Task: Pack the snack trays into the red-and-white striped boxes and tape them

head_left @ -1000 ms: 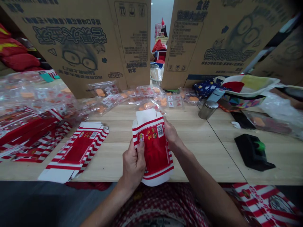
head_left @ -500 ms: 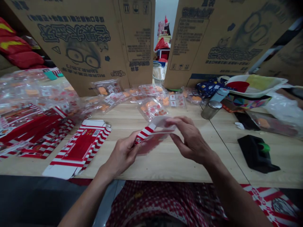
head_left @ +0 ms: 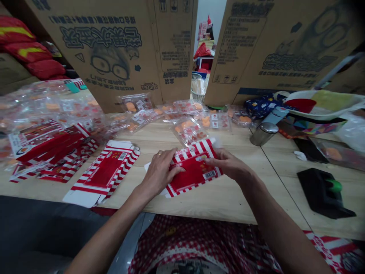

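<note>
Both my hands are on a red-and-white striped cardboard box (head_left: pixel 189 173), tilted just above the wooden table. Its red panel and barcode face up, and a white flap shows at the far right corner. My left hand (head_left: pixel 161 171) grips the left end, thumb on the panel and fingers over the far edge. My right hand (head_left: pixel 230 163) pinches the right end, thumb on top. Just beyond the box lies a clear packet (head_left: pixel 190 131) of orange and red pieces. To my left rests a stack of flattened striped boxes (head_left: pixel 104 171).
Folded red boxes (head_left: pixel 54 146) are heaped at the left, with many clear packets (head_left: pixel 59 104) behind. Tall brown cartons (head_left: pixel 168 49) stand along the back. On the right are a metal-lidded jar (head_left: pixel 264 134), a black tape dispenser (head_left: pixel 321 192) and a white basin (head_left: pixel 325 101).
The box has turned from its open end to show its red barcode panel upward. My left hand has moved over its left end, and my right hand now grips the right end. The view has shifted slightly.
</note>
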A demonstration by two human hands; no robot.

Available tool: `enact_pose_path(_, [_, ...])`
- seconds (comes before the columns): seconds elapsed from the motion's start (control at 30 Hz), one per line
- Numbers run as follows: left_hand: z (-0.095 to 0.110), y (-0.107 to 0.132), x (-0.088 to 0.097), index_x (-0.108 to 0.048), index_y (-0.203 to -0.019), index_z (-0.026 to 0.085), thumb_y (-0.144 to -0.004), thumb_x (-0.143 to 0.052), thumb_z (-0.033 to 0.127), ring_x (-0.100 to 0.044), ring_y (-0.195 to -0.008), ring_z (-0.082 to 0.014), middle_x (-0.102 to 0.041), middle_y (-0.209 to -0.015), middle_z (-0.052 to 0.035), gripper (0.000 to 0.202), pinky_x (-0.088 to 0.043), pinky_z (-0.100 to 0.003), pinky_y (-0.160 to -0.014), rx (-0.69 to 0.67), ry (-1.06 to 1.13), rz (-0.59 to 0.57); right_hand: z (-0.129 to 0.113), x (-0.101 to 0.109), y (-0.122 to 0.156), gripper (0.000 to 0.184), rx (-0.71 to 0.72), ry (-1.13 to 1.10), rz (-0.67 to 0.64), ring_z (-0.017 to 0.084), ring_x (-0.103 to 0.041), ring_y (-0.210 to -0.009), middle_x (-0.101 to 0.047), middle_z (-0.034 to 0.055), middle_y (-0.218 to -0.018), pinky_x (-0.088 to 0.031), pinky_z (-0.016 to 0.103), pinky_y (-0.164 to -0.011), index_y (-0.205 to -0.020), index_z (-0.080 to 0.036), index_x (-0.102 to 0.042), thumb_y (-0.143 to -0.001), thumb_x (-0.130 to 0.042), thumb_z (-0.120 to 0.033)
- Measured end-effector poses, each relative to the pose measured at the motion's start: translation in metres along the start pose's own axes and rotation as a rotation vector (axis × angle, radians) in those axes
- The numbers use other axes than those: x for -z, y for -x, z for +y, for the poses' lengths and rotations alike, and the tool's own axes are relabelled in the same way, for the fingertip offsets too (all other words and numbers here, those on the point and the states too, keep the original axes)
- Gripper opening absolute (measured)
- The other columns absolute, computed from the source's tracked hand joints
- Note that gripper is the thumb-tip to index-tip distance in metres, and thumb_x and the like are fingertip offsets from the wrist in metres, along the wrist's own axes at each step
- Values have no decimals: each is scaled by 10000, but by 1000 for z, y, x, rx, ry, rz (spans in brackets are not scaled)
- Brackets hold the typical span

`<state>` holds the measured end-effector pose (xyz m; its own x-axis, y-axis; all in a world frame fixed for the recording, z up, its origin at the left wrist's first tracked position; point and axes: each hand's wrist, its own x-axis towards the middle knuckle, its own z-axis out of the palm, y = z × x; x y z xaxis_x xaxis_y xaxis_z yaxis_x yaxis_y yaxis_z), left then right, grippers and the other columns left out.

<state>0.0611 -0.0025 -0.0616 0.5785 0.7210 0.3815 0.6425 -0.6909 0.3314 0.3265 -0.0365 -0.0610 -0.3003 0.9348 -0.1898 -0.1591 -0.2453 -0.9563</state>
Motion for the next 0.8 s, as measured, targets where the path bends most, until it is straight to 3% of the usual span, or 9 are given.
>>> enact_pose_path(0.13, [-1,4,-10,-390,-1474,161,-920,-673,379,-599,-1124,-309,-645,-1289,-171,660,-485,-475,-974,-180,77,-52,10,4,2,459,-215,-38,-176,232,-751,-850,-783,101,-995,-615,355,-767,-1071,-144,-751,-690,-879,-365])
enact_pose_path(0.3, [6,6,-6,-337,-1526,177,-933,-646,435,-549,-1290,-330,-564,-1427,-209,717,-454,-527,-1045,-209,144,-186,21,-8,2,420,-225,-146,-94,231,-749,-800,-777,81,-859,-610,353,-751,-1003,-144,-762,-687,-871,-399])
enact_pose_path(0.37, [8,6,-3,-476,-1444,206,-962,-613,380,-637,-1187,-296,-644,-1344,-172,530,-502,-473,-983,-155,178,-223,19,-15,2,393,-174,-127,-78,221,-736,-781,-769,68,-825,-595,331,-735,-945,-145,-766,-683,-866,-420])
enact_pose_path(0.47, [5,5,2,-707,-1132,237,-995,-519,292,-715,-809,-193,-776,-950,-42,239,-541,-302,-757,-15,309,-289,4,-22,2,308,-50,151,-39,191,-681,-688,-739,39,-758,-549,307,-655,-827,-162,-758,-733,-824,-447])
enact_pose_path(0.57, [-4,0,8,-747,-961,210,-977,-537,379,-677,-690,-165,-755,-806,-3,270,-512,-243,-649,219,546,-129,-12,-24,0,249,329,445,378,199,-659,-753,-736,34,-818,-519,324,-696,-870,-203,-755,-832,-730,-448])
enact_pose_path(0.63, [-7,-4,11,-735,-987,174,-947,-581,439,-681,-729,-183,-756,-845,-21,309,-524,-250,-655,379,719,98,-13,-26,-6,283,533,334,735,206,-673,-871,-746,37,-922,-509,327,-766,-1020,-229,-733,-877,-655,-460])
enact_pose_path(0.67, [-6,-5,11,-724,-1007,158,-934,-602,454,-683,-750,-189,-756,-866,-31,328,-531,-253,-665,430,792,185,-10,-28,-11,332,534,204,820,207,-680,-894,-749,43,-947,-507,325,-769,-1067,-229,-713,-891,-612,-491])
enact_pose_path(0.73, [2,-6,7,-706,-1044,142,-923,-626,456,-685,-791,-193,-757,-908,-44,346,-543,-255,-699,451,908,239,2,-37,-22,438,386,-82,774,216,-697,-825,-749,59,-891,-511,320,-694,-1020,-212,-694,-877,-541,-597])
enact_pose_path(0.8, [15,-2,-2,-691,-1096,142,-940,-613,439,-685,-834,-189,-756,-973,-53,345,-549,-253,-739,411,977,188,14,-50,-34,460,291,-318,633,238,-711,-799,-751,61,-865,-528,330,-641,-930,-221,-674,-828,-536,-648])
